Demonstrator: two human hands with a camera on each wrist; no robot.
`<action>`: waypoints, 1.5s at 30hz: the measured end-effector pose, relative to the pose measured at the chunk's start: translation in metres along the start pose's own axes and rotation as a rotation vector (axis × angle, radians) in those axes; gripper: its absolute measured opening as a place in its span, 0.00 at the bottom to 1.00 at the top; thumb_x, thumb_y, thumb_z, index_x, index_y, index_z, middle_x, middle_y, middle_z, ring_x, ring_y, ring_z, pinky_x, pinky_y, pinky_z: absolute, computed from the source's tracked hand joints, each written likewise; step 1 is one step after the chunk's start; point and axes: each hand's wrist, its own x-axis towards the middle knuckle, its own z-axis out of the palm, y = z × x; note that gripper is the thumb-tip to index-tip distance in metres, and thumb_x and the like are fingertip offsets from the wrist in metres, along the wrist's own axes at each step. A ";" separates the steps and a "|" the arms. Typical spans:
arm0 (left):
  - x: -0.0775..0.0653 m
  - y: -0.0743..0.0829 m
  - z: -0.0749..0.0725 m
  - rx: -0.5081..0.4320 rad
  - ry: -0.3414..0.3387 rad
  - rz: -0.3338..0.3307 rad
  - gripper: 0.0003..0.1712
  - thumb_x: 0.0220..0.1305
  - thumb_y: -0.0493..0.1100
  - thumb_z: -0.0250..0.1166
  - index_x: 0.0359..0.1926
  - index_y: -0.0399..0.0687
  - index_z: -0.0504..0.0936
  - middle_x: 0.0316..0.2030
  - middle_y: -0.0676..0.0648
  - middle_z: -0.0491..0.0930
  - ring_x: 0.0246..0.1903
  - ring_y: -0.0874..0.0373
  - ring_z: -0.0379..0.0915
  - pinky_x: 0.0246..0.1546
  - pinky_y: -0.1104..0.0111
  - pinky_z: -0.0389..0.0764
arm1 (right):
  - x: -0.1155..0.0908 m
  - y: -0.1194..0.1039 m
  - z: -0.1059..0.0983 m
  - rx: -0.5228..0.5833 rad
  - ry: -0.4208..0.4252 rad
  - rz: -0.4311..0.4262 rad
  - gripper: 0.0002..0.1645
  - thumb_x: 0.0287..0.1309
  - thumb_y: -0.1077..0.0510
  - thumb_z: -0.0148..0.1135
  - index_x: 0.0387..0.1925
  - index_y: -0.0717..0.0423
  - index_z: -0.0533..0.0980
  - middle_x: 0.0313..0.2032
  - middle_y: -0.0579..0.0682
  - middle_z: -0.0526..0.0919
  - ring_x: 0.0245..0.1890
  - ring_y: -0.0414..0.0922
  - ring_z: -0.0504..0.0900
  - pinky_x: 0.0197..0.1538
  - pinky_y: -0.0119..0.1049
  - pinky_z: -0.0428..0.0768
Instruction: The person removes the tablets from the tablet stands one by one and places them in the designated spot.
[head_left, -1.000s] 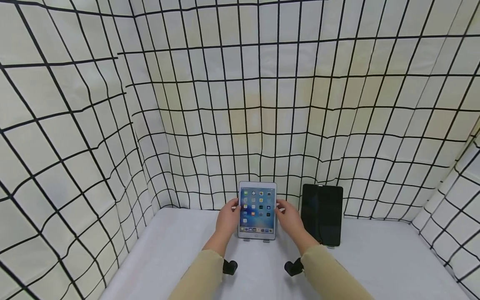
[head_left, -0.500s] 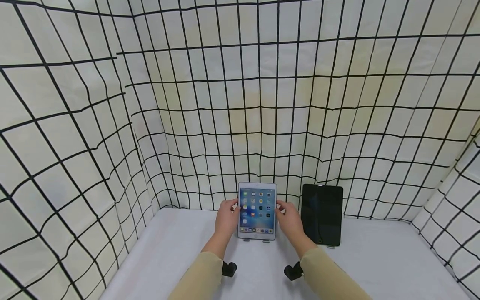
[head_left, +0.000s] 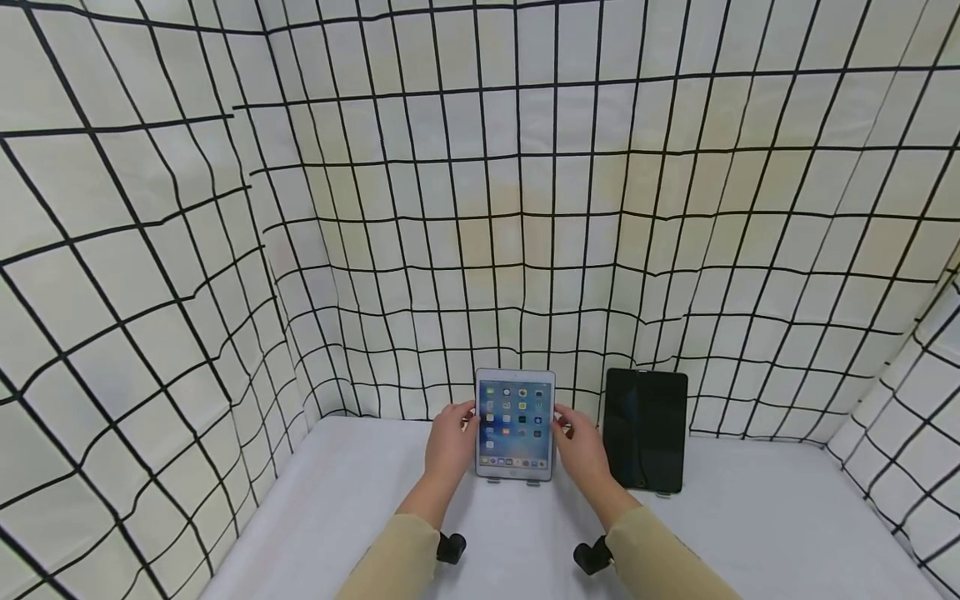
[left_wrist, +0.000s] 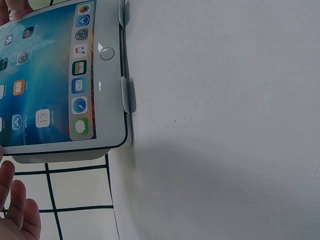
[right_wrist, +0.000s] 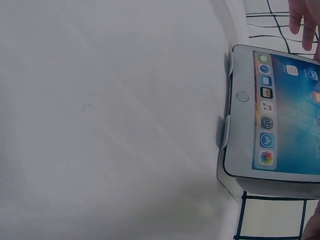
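Note:
A white tablet (head_left: 515, 425) stands upright on a small grey stand (left_wrist: 126, 95) at the back of the white table (head_left: 352, 508), its screen lit with app icons. My left hand (head_left: 450, 440) is at its left edge and my right hand (head_left: 580, 443) at its right edge, thumbs against the frame. In the left wrist view my left fingers (left_wrist: 17, 215) lie straight, a little off the tablet (left_wrist: 60, 85). The right wrist view shows the tablet (right_wrist: 272, 120), its stand clips (right_wrist: 224, 132), and the left hand's fingertips (right_wrist: 302, 20) at its far side.
A black tablet (head_left: 645, 429) with a dark screen stands just right of my right hand. White walls with a black grid (head_left: 480, 208) close in the table at the back and both sides. Small black cameras (head_left: 452, 547) sit on my wrists.
Both arms have drawn back slightly towards me. The hands stay beside the white tablet, which has not moved.

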 end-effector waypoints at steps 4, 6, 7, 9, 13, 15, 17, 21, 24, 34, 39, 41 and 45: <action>-0.003 0.000 -0.003 -0.017 0.000 -0.016 0.20 0.72 0.44 0.61 0.62 0.48 0.79 0.46 0.49 0.81 0.45 0.54 0.76 0.45 0.59 0.79 | -0.001 0.003 0.002 0.011 -0.036 0.016 0.27 0.69 0.57 0.60 0.68 0.48 0.71 0.48 0.51 0.83 0.34 0.44 0.75 0.34 0.36 0.77; -0.005 -0.001 -0.003 -0.021 -0.013 -0.041 0.21 0.72 0.44 0.60 0.64 0.50 0.77 0.46 0.49 0.82 0.45 0.55 0.77 0.45 0.59 0.79 | -0.002 0.005 0.004 0.015 -0.061 0.024 0.30 0.69 0.58 0.60 0.70 0.46 0.68 0.49 0.52 0.82 0.31 0.43 0.76 0.32 0.35 0.77; -0.006 -0.002 -0.003 -0.026 -0.022 -0.051 0.22 0.72 0.43 0.60 0.65 0.51 0.76 0.46 0.49 0.82 0.45 0.55 0.77 0.44 0.59 0.79 | -0.002 0.006 0.005 0.024 -0.074 0.029 0.31 0.68 0.59 0.60 0.71 0.46 0.67 0.49 0.52 0.82 0.30 0.42 0.76 0.32 0.34 0.77; -0.007 -0.003 -0.002 -0.034 -0.038 -0.073 0.23 0.72 0.43 0.60 0.66 0.52 0.75 0.47 0.49 0.83 0.45 0.55 0.78 0.44 0.58 0.80 | -0.003 0.008 0.006 0.036 -0.091 0.036 0.33 0.68 0.60 0.60 0.72 0.46 0.65 0.50 0.53 0.82 0.29 0.41 0.76 0.32 0.34 0.77; -0.009 -0.005 -0.001 -0.060 -0.045 -0.079 0.25 0.71 0.41 0.60 0.68 0.53 0.73 0.46 0.49 0.83 0.46 0.54 0.79 0.43 0.59 0.80 | -0.004 0.009 0.008 0.038 -0.081 0.040 0.35 0.67 0.61 0.61 0.72 0.45 0.64 0.49 0.51 0.83 0.35 0.44 0.78 0.37 0.37 0.78; -0.009 -0.005 -0.001 -0.077 -0.043 -0.078 0.25 0.71 0.41 0.60 0.68 0.54 0.73 0.46 0.49 0.83 0.47 0.54 0.79 0.42 0.60 0.80 | -0.005 0.008 0.008 0.025 -0.065 0.032 0.34 0.67 0.61 0.61 0.72 0.45 0.65 0.49 0.50 0.83 0.40 0.45 0.78 0.40 0.39 0.79; -0.009 -0.005 -0.001 -0.088 -0.044 -0.077 0.25 0.71 0.41 0.60 0.68 0.54 0.73 0.46 0.50 0.83 0.47 0.53 0.79 0.42 0.60 0.80 | -0.005 0.008 0.008 0.015 -0.054 0.030 0.34 0.67 0.60 0.61 0.72 0.45 0.65 0.48 0.49 0.83 0.45 0.46 0.79 0.44 0.42 0.80; -0.007 -0.006 -0.001 -0.100 -0.058 -0.081 0.26 0.71 0.39 0.60 0.68 0.54 0.73 0.47 0.49 0.82 0.48 0.53 0.79 0.44 0.60 0.80 | -0.006 0.007 0.008 0.029 -0.052 0.042 0.35 0.67 0.61 0.61 0.72 0.44 0.65 0.49 0.50 0.83 0.49 0.47 0.79 0.47 0.43 0.82; -0.007 -0.007 0.000 -0.107 -0.066 -0.089 0.26 0.71 0.38 0.60 0.68 0.54 0.73 0.47 0.49 0.82 0.48 0.53 0.79 0.44 0.60 0.80 | -0.006 0.006 0.007 0.054 -0.059 0.056 0.35 0.67 0.62 0.61 0.73 0.44 0.65 0.48 0.50 0.82 0.48 0.47 0.80 0.45 0.42 0.83; -0.003 -0.007 -0.001 -0.139 -0.085 -0.093 0.25 0.72 0.39 0.60 0.67 0.53 0.73 0.48 0.49 0.82 0.50 0.52 0.78 0.46 0.59 0.81 | -0.006 0.006 0.005 0.065 -0.055 0.060 0.34 0.67 0.62 0.60 0.72 0.44 0.65 0.48 0.51 0.82 0.50 0.48 0.80 0.49 0.44 0.82; -0.003 -0.007 -0.002 -0.154 -0.077 -0.093 0.24 0.72 0.39 0.60 0.67 0.52 0.74 0.47 0.49 0.82 0.50 0.52 0.78 0.46 0.58 0.81 | -0.006 0.005 0.005 0.071 -0.047 0.042 0.34 0.66 0.62 0.61 0.72 0.44 0.66 0.48 0.51 0.82 0.50 0.49 0.80 0.49 0.45 0.81; -0.004 -0.007 -0.002 -0.160 -0.073 -0.094 0.24 0.72 0.39 0.60 0.67 0.52 0.74 0.47 0.49 0.82 0.50 0.52 0.78 0.46 0.58 0.81 | -0.006 0.004 0.005 0.075 -0.049 0.034 0.34 0.66 0.63 0.61 0.71 0.45 0.66 0.48 0.51 0.82 0.49 0.49 0.80 0.49 0.46 0.81; -0.005 -0.008 -0.004 -0.175 -0.078 -0.094 0.24 0.72 0.39 0.59 0.68 0.52 0.73 0.47 0.48 0.82 0.50 0.52 0.78 0.46 0.59 0.81 | -0.007 0.003 0.004 0.076 -0.051 0.041 0.34 0.67 0.62 0.60 0.72 0.44 0.66 0.48 0.50 0.82 0.50 0.49 0.80 0.49 0.45 0.81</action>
